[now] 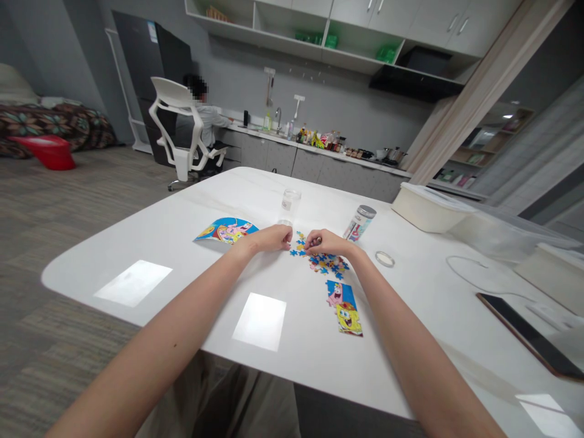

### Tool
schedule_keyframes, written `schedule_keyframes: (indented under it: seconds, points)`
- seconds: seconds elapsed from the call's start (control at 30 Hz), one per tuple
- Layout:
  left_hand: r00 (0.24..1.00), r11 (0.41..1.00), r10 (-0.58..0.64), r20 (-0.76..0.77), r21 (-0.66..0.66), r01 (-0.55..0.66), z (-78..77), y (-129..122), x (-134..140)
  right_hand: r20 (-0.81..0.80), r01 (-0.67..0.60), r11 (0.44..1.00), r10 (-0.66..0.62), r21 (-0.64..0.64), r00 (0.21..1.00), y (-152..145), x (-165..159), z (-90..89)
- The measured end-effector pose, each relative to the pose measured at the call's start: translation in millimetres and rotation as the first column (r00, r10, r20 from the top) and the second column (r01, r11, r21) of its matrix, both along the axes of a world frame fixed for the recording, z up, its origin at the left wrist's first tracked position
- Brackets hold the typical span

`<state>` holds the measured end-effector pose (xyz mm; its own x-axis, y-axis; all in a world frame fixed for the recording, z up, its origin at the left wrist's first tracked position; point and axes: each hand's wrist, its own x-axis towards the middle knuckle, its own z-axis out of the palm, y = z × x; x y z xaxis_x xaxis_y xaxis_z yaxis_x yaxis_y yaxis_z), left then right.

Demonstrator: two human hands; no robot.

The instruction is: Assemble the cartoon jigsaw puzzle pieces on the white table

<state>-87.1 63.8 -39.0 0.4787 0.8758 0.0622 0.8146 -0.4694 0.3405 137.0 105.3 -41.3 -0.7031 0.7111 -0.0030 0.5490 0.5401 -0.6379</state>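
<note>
Loose jigsaw puzzle pieces (326, 263), blue, yellow and pink, lie in a small heap on the white table (191, 328). My left hand (277, 237) rests at the left side of the heap with its fingers curled; whatever they hold is hidden. Over the heap's upper part, my right hand (325, 242) has its fingers pinched together, and I cannot make out what is in them. Nearer to me lies a joined puzzle section (345, 309) showing a pink and a yellow cartoon figure. A curved picture sheet (228, 230) with similar cartoons lies left of my left hand.
Behind my hands stand a clear jar (290, 205) and a metal-lidded canister (359, 223). A round lid (384, 259) lies right of my right hand. Further right are a tablet-like device (529, 334), a cable and plastic bins (429, 210). A person sits beyond the table near a white chair (177, 121).
</note>
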Motion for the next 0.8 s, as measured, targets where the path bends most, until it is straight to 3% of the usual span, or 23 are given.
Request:
schedule_keyframes:
  seconds: [0.17, 0.47, 0.6, 0.7, 0.8]
  points:
    - [0.997, 0.999, -0.039, 0.060, -0.025, 0.040, 0.4, 1, -3, -0.044, 0.027, 0.996, -0.031, -0.087, 0.999, -5, -4, 2.1]
    - [0.997, 0.996, -0.028, 0.071, -0.078, 0.033, 4.9, 0, -5, -0.307, 0.068, 0.975, -0.133, -0.211, 0.942, -14, -18, 6.9]
    - [0.999, 0.994, 0.019, 0.042, -0.107, -0.014, 6.6, -1, -7, -0.325, 0.143, 0.981, -0.178, -0.128, 0.929, -12, -29, 0.0]
    - [0.998, 0.994, 0.050, 0.024, -0.103, -0.047, 9.2, -3, -8, -0.214, 0.143, 0.990, -0.139, 0.005, 0.967, -9, -34, -6.5]
    - [0.999, 0.992, 0.053, 0.012, -0.113, -0.051, 12.1, -6, -7, -0.133, 0.127, 0.990, -0.118, 0.058, 0.984, -7, -35, -9.5]
